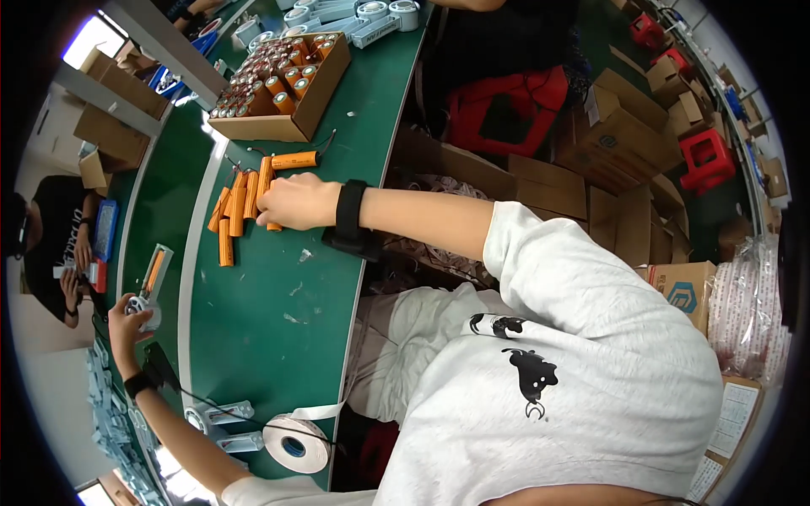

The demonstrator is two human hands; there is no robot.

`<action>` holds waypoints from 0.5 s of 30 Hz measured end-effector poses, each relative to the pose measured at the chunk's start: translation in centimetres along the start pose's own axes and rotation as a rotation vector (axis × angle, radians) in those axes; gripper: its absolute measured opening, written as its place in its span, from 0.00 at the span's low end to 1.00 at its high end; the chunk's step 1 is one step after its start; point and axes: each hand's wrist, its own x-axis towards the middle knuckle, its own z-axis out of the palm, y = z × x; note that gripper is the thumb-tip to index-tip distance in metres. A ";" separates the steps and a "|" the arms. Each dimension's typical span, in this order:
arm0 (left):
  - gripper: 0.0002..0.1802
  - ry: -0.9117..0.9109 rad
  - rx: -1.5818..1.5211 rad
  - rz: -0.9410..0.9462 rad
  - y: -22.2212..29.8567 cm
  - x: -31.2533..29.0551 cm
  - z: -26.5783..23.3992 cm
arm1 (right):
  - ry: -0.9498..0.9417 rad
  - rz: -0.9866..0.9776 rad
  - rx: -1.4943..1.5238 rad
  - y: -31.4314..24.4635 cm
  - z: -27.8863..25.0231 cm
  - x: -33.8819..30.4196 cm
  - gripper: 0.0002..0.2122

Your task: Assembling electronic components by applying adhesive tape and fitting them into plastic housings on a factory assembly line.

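Sorting of loose orange cells (236, 212) appears to be the step in hand. The cells lie in a small heap on the green table (270, 337), just near of an open cardboard box (291, 126) packed with more of the same kind. The right hand (295, 202) is laid on the right edge of the heap, fingers curled down over the cells. Whether one is actually pinched cannot be told, since the fingertips are hidden.

Well to the left, the left hand (125, 316) is closed round the near end of a grey fixture (153, 271), in whose slot a single orange cell is seated. One further cell (294, 159), with thin wires at its ends, lies apart, between the heap and the box.

For the next move, one cell would probably have to be separated from its neighbours (they lie side by side, touching) and carried left to the fixture without the rest being rolled. A roll of white tape (295, 443) is kept at the near table edge.
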 end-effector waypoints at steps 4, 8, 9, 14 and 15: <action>0.23 0.072 -0.322 -0.122 -8.8 7.8 3.2 | 0.063 0.014 -0.222 2.3 0.9 -0.9 0.08; 0.24 0.464 0.361 0.386 -15.8 2.8 -2.1 | 0.017 0.051 0.678 3.1 -1.0 -4.3 0.13; 0.25 0.376 0.417 0.512 -3.0 0.2 1.8 | -0.021 0.232 1.017 4.1 -2.9 -6.8 0.14; 0.25 -0.179 0.493 -0.004 6.8 -27.5 8.3 | -0.359 0.210 1.320 -0.9 -2.4 -9.3 0.14; 0.27 -0.086 0.487 0.003 6.9 -30.0 10.7 | -0.457 0.272 1.262 -2.4 -1.8 -10.0 0.14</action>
